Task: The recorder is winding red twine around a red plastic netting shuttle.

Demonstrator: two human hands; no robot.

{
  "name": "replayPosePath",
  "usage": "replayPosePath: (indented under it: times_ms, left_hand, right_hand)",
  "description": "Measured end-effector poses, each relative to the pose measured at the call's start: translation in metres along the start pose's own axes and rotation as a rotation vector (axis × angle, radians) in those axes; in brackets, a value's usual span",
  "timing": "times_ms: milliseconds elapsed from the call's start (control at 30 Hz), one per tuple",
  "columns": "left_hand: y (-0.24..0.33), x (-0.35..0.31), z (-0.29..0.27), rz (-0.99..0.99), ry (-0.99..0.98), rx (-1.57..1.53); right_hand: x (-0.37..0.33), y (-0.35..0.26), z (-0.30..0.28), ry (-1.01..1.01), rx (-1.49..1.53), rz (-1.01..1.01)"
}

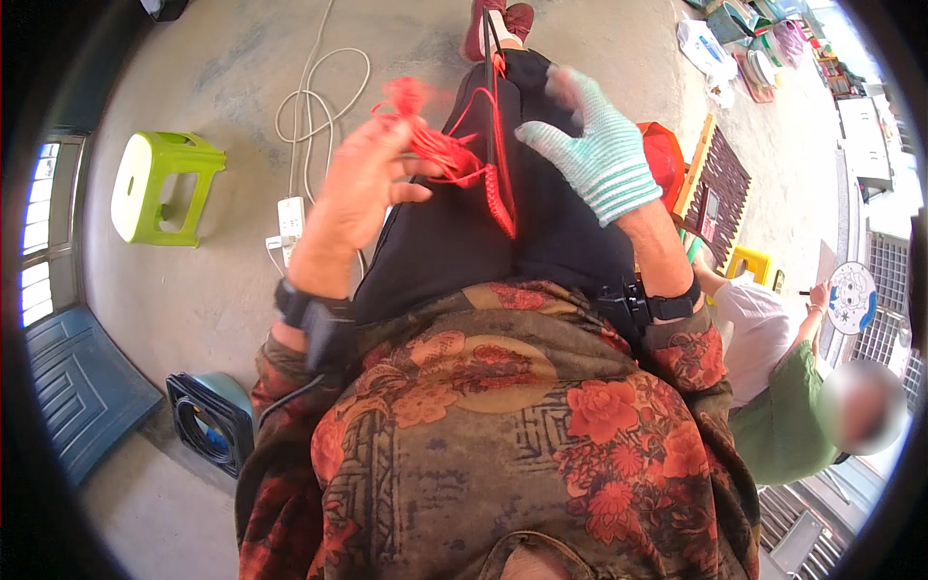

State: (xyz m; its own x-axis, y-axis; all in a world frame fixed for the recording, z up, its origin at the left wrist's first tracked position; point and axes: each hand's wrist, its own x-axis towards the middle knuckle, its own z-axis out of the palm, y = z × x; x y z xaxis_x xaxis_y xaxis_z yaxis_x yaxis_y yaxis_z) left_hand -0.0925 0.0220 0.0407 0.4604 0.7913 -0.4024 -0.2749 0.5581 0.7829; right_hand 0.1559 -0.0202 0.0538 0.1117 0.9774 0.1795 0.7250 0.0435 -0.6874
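Note:
My bare left hand holds a loose bundle of red cord above my left thigh, thumb and fingers closed on it. The bundle's upper end is smeared by motion. A red strand links it to a braided red piece that hangs over my lap. Thin black straps stretch from this braid toward my knees and shoes. My right hand, in a mint-and-white striped knit glove, is just right of the straps. Its thumb and fingers are spread, with nothing in them; the fingertips are slightly blurred.
A lime-green stool stands at left, near a white power strip and its coiled cable. On my right are a red container, a brown slatted rack and a yellow stool. A seated person in green holds a round fan.

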Motion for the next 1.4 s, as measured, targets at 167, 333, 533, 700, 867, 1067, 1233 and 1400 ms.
replayPosePath:
  times_ms: [167, 333, 533, 700, 867, 1067, 1233, 1400]
  left_hand:
    - [0.059, -0.05, 0.004, 0.28, -0.2, -0.418]
    - [0.113, -0.086, -0.024, 0.572, -0.394, -0.118]
    - [0.034, -0.032, 0.003, 0.286, -0.014, 0.478]
    - [-0.025, -0.007, 0.048, 0.307, -0.01, 1.023]
    - [-0.03, -0.004, 0.037, 0.331, -0.059, 0.768]
    - [0.014, -0.007, 0.01, 0.286, -0.005, 0.236]
    - [0.007, 0.002, 0.02, 0.751, 0.09, 1.362]
    - [-0.027, 0.02, 0.034, 0.795, -0.041, 1.288]
  right_hand:
    - [0.014, -0.04, 0.002, -0.022, -0.355, -0.545]
    - [0.011, -0.055, -0.016, -0.412, 1.052, 0.097]
    - [-0.028, -0.046, -0.032, -0.345, 1.461, 0.145]
    - [-0.054, -0.064, -0.047, -0.286, 1.423, 0.521]
    - [-0.048, -0.056, -0.057, -0.232, 1.46, 0.373]
    - [-0.011, 0.023, -0.035, -0.001, 0.801, 0.397]
    - [-0.023, 0.012, 0.009, -0.154, -0.057, -0.164]
    - [-0.013, 0.017, 0.016, -0.088, -0.344, -0.441]
